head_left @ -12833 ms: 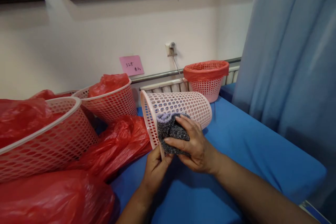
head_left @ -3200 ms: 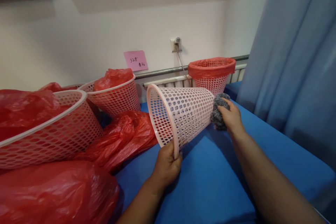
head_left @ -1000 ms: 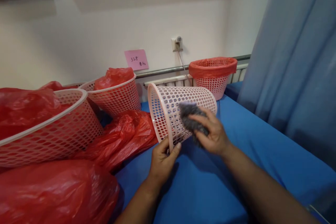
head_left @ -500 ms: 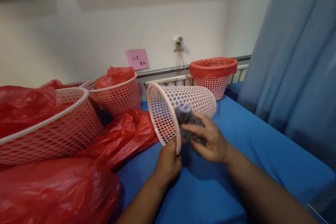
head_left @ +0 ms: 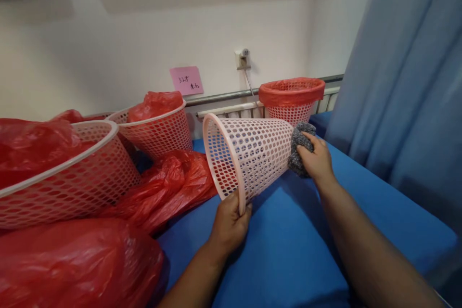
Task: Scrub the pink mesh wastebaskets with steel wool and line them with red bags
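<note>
A pale pink perforated wastebasket (head_left: 260, 149) lies tipped on its side, its mouth toward the left. My left hand (head_left: 231, 221) is closed around the lower part of its rim, thumb outside. At the basket's base end, my right hand (head_left: 317, 156) grips a dark grey cloth (head_left: 301, 149) and presses it against the bottom. Beneath is a blue-covered bed (head_left: 288, 240). Just left of the basket's mouth lies a crumpled red plastic bag (head_left: 169, 183).
More pink baskets with red bags stand at the left, a near one (head_left: 72, 183) and a farther one (head_left: 162, 130). A red-lined basket (head_left: 292, 98) stands behind. A full-looking red bag (head_left: 79, 264) lies front left. A blue curtain (head_left: 407, 106) hangs at the right.
My right hand has moved the grey cloth rightward along the basket, from its side near the rim to the base end. My left hand keeps its hold on the rim.
</note>
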Demonstrator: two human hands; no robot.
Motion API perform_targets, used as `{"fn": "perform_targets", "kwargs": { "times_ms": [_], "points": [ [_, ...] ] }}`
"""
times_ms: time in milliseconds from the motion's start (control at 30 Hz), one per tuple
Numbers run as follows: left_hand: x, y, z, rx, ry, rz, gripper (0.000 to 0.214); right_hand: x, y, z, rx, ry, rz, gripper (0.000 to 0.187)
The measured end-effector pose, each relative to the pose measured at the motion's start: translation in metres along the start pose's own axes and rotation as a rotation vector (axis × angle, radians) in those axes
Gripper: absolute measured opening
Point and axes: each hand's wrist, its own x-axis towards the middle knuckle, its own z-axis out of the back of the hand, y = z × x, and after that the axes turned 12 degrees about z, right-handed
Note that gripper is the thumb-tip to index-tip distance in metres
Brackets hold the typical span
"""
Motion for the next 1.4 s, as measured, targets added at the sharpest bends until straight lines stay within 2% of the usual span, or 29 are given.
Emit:
{"fn": "perform_targets", "kwargs": {
  "times_ms": [67,200,267,333,433,467,500,533,567,600,700,733,767,800,867,967,1000,1033,1067,1100,1167,1200,1267,1333,1400],
  "points": [
    [0.000,0.001,-0.002,0.053,0.028,0.007,0.037,-0.007,0.012,0.003,0.029,0.049,0.169,0.049],
    [0.000,-0.003,-0.002,0.117,0.063,0.026,0.052,-0.045,0.072,0.012,0.216,0.274,0.708,0.055],
    [0.000,-0.006,0.000,0.157,0.087,0.029,0.056,-0.055,0.087,0.013,0.272,0.316,0.811,0.055],
    [0.000,-0.007,0.001,0.199,0.097,0.038,0.056,-0.050,0.076,0.011,0.228,0.243,0.714,0.052],
    [-0.001,-0.007,0.000,0.282,0.101,0.077,0.053,-0.021,0.031,0.004,-0.007,0.089,0.291,0.046],
    [-0.001,-0.006,-0.002,0.314,0.106,0.092,0.052,-0.012,0.016,0.002,-0.084,0.085,0.157,0.045],
    [-0.002,-0.005,-0.003,0.343,0.108,0.102,0.052,-0.005,0.006,0.002,-0.137,0.080,0.068,0.045],
    [-0.003,-0.004,-0.004,0.366,0.110,0.109,0.052,-0.002,0.002,0.003,-0.159,0.078,0.041,0.045],
    [-0.003,-0.004,-0.005,0.381,0.109,0.111,0.052,-0.002,0.005,0.004,-0.145,0.077,0.083,0.046],
    [-0.003,-0.004,-0.006,0.388,0.107,0.112,0.054,-0.007,0.014,0.006,-0.102,0.083,0.186,0.047],
    [-0.002,-0.005,-0.006,0.367,0.094,0.092,0.058,-0.031,0.056,0.013,0.109,0.199,0.635,0.056],
    [-0.002,-0.006,-0.005,0.355,0.094,0.078,0.060,-0.038,0.068,0.014,0.173,0.249,0.742,0.057],
    [-0.002,-0.006,-0.005,0.345,0.095,0.063,0.062,-0.043,0.074,0.015,0.213,0.280,0.796,0.056],
    [-0.001,-0.006,-0.004,0.339,0.098,0.051,0.064,-0.043,0.075,0.014,0.224,0.278,0.789,0.055],
    [-0.001,-0.006,-0.003,0.347,0.103,0.046,0.064,-0.035,0.059,0.010,0.144,0.207,0.605,0.050],
    [-0.002,0.000,-0.004,0.392,0.102,0.074,0.061,-0.010,0.017,0.004,-0.129,0.142,0.145,0.047],
    [-0.001,0.002,-0.004,0.410,0.107,0.086,0.060,-0.003,0.006,0.004,-0.197,0.142,0.045,0.047],
    [0.000,0.005,-0.004,0.428,0.115,0.096,0.060,0.001,0.001,0.004,-0.229,0.141,0.010,0.047],
    [0.001,0.007,-0.005,0.443,0.124,0.103,0.060,0.002,0.002,0.006,-0.220,0.133,0.046,0.047],
    [0.002,0.009,-0.005,0.452,0.134,0.106,0.060,0.000,0.008,0.009,-0.173,0.124,0.142,0.048],
    [0.006,0.010,-0.006,0.445,0.159,0.096,0.057,-0.010,0.033,0.016,-0.008,0.145,0.426,0.051],
    [0.007,0.009,-0.006,0.427,0.174,0.085,0.055,-0.017,0.048,0.021,0.085,0.190,0.564,0.053],
    [0.009,0.005,-0.007,0.350,0.199,0.061,0.048,-0.030,0.076,0.030,0.239,0.305,0.746,0.055],
    [0.008,-0.002,-0.007,0.210,0.200,0.041,0.044,-0.039,0.092,0.036,0.322,0.388,0.823,0.056],
    [0.005,-0.010,-0.007,0.046,0.156,0.041,0.045,-0.040,0.092,0.034,0.330,0.420,0.830,0.054]
  ]
}}
